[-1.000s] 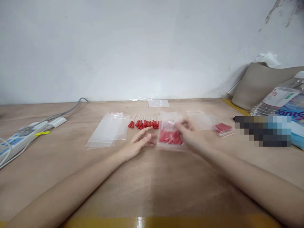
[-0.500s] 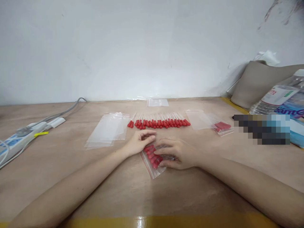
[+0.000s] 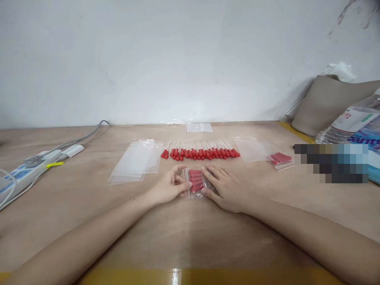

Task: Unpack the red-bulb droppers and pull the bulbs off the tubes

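one bag (image 3: 196, 182), left hand (image 3: 170, 186) pinching its edge, right hand (image 3: 225, 188) fingers open flat on it

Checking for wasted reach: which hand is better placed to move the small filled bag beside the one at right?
Probably the right. The right hand rests flat on the small filled bag, on the side nearer the other filled bag; the left hand is at its opposite edge.

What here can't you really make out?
All in the head view:
1. Small bag: left hand and right hand cover both ends, so its seal is hidden.
2. Pixelated patch, right: blurs whatever lies there.
3. Water bottle: cut off by the right edge.
4. Power strip: cut off by the left edge.
5. Red-tipped sticks: too small to count.
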Motion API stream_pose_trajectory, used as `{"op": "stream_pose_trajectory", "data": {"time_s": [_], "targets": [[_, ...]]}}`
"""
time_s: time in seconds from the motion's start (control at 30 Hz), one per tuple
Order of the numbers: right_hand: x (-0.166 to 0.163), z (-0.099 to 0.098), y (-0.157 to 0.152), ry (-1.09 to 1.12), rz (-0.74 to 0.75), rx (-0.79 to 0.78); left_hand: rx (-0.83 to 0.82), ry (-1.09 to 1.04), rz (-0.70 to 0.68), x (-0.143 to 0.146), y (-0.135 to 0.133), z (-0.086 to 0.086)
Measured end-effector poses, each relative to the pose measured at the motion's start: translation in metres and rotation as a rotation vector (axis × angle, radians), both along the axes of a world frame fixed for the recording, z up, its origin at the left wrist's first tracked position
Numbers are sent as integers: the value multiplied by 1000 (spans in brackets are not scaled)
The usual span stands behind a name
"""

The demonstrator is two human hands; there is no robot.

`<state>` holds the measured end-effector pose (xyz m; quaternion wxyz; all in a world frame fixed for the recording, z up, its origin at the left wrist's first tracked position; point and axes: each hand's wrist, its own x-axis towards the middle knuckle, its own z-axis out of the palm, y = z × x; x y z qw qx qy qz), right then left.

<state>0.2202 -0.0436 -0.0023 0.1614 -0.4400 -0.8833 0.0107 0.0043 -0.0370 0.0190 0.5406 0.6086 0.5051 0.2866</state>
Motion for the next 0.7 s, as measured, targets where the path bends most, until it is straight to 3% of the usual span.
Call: {"op": "stream_pose_trajectory", "data": {"time_s": [0.07,0.17,0.33,0.47,0.7], "targets": [[0,6,3,19,14,19,-148,-135,77,6,2,3],[0,18,12,121,63,69,-218,-240,141,7,6,5],[-10,21,28,369,338,132,-232,-262,22,3,12,4],[-23,18,38,272,521,183,-226,-250,-65,2,14,4],[-25,19,54,100,636,278,-192,-177,-90,3,14,6]]}}
